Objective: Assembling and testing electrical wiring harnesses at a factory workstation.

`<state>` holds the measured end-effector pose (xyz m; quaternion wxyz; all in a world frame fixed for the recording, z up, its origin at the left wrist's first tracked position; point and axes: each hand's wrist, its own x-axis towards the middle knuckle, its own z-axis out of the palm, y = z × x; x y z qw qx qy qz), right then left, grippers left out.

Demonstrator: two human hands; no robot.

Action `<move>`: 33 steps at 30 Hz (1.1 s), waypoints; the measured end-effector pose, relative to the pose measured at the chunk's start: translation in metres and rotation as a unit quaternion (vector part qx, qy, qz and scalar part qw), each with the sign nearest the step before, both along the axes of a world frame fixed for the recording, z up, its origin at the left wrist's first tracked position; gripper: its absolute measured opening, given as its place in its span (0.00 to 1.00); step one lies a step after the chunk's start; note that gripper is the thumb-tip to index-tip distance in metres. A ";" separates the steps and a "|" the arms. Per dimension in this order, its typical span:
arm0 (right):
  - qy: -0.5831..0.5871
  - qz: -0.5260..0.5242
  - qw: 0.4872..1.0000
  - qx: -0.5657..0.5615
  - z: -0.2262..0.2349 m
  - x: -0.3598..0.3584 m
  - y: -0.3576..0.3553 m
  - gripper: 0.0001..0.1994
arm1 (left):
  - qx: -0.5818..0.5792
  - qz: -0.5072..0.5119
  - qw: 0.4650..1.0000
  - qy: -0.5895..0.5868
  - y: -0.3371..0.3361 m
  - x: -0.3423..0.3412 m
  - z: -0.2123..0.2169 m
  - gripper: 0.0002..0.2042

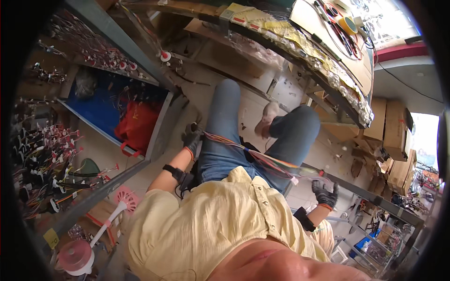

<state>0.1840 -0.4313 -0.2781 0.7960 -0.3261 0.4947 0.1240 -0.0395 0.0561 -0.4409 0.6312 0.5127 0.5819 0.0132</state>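
A bundle of thin coloured wires (pixel 269 161), a wire harness, stretches across my lap over both thighs. My left hand (pixel 191 137), in a dark grey glove with an orange cuff, is closed at its left end beside my left thigh. The fingers partly hide that end. At the other end the wires fan out, with a small white connector (pixel 294 180) hanging among them. Just below those wire ends is my right hand (pixel 324 195), gloved alike, its fingers bent and apart with nothing visible in them. The wires near it are slightly blurred.
A workbench (pixel 361 70) with tape rolls and tools stands ahead. To the left are a metal frame, a blue tray (pixel 101 110) with a red bag (pixel 137 122), many hanging wires and a pink fan (pixel 125 199). Cardboard boxes (pixel 397 131) and a metal rail (pixel 375 199) are at right.
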 end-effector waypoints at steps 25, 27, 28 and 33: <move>-0.583 0.705 0.361 -0.183 0.007 0.084 0.471 0.17 | -0.230 -0.119 0.899 -0.352 0.078 0.005 0.119 0.19; -0.532 0.711 0.457 -0.049 -0.013 0.095 0.491 0.17 | -0.202 -0.125 0.910 -0.340 0.073 -0.001 0.116 0.19; -0.506 0.708 0.491 0.044 -0.019 0.094 0.508 0.17 | -0.240 -0.104 0.894 -0.363 0.074 -0.002 0.113 0.20; -0.306 0.607 0.656 0.329 -0.017 0.093 0.530 0.17 | -0.430 0.026 0.794 -0.429 0.073 -0.012 0.073 0.24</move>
